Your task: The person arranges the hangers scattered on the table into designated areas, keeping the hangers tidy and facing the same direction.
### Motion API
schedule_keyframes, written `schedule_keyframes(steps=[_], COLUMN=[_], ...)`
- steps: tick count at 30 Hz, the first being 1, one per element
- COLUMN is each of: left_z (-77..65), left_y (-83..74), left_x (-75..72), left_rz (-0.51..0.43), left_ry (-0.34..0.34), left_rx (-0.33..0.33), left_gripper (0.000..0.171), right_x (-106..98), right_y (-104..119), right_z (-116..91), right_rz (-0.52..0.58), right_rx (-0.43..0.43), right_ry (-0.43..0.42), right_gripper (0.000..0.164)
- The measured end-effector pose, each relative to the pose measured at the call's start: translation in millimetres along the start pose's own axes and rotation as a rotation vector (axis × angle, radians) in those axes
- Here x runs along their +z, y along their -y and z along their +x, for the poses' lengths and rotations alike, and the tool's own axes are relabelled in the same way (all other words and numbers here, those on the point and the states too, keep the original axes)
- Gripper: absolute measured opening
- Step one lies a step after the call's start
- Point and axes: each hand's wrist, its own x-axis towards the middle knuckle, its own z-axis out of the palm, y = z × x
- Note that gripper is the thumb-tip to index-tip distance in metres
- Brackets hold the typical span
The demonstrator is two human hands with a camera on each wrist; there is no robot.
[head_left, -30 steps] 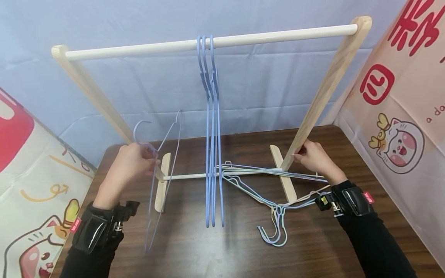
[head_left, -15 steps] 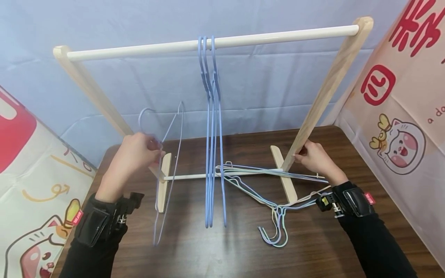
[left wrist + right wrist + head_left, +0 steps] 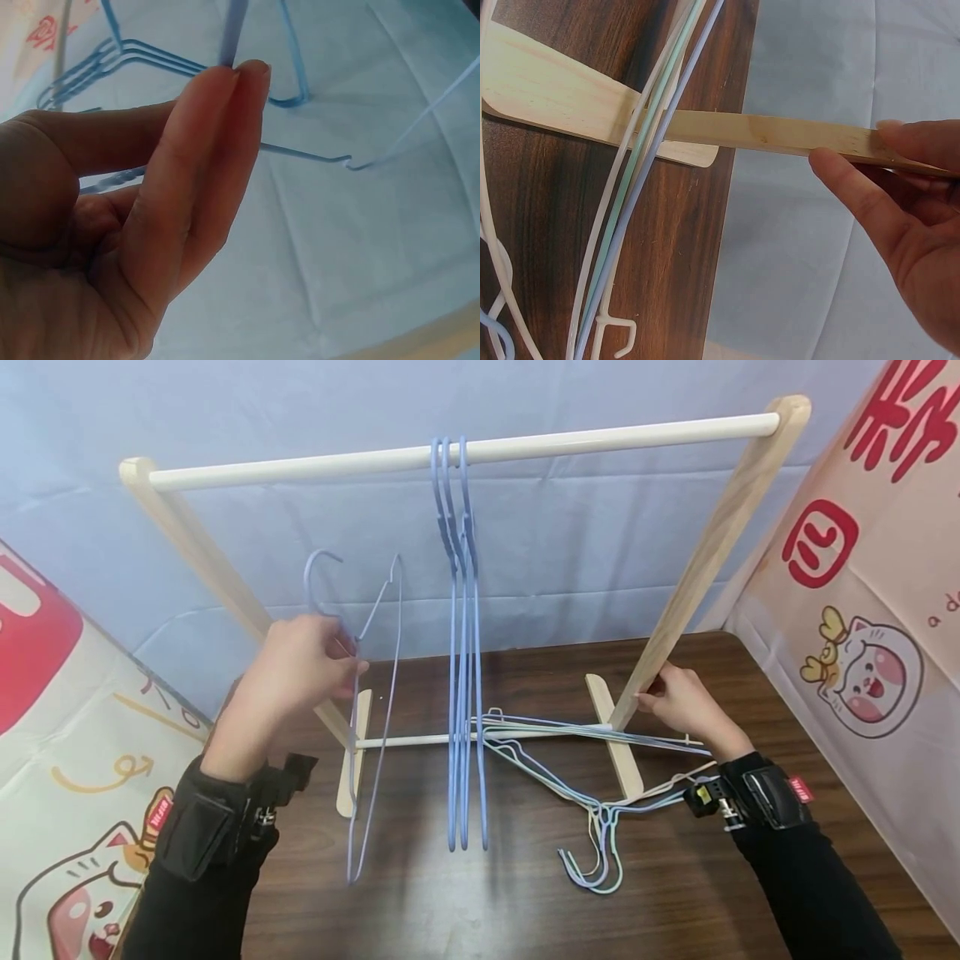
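Observation:
My left hand (image 3: 311, 664) holds a blue-lavender clothes hanger (image 3: 307, 578) by its neck, in front of the rack's left post and below the white top bar (image 3: 600, 441). Its hook points up, apart from the bar. In the left wrist view, fingertips and thumb pinch the hanger wire (image 3: 234, 30). Three similar blue hangers (image 3: 453, 693) hang side by side near the middle of the bar. My right hand (image 3: 688, 702) grips the lower part of the right wooden post (image 3: 712, 552), with thumb and fingers on either side of the wood (image 3: 765, 133) in the right wrist view.
A pile of blue, green and cream hangers (image 3: 602, 827) lies on the dark wooden table (image 3: 525, 910), across the rack's right foot (image 3: 624, 768). A thin lower bar (image 3: 408, 741) joins both feet. Cloth backdrops (image 3: 570, 543) stand behind and at both sides.
My left hand has lifted the hanger upward and slightly right, so its hook is nearer the top bar. My right hand stays on the post.

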Motion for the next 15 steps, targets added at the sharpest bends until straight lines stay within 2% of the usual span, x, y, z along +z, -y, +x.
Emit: schedule_keyframes(steps=[6, 15], left_z=[-0.1, -0.3], left_y=[-15.1, -38.0], left_x=[-8.0, -15.5], left_rz=[-0.031, -0.027], left_ry=[-0.008, -0.021], left_rx=[0.008, 0.045], left_gripper=[0.013, 0.012], right_x=[0, 0], right_y=[0, 0], right_z=[0, 0], right_rz=[-0.004, 0.011], right_rx=[-0.001, 0.0], right_ry=[-0.002, 0.001], right_gripper=[0.029, 0.029])
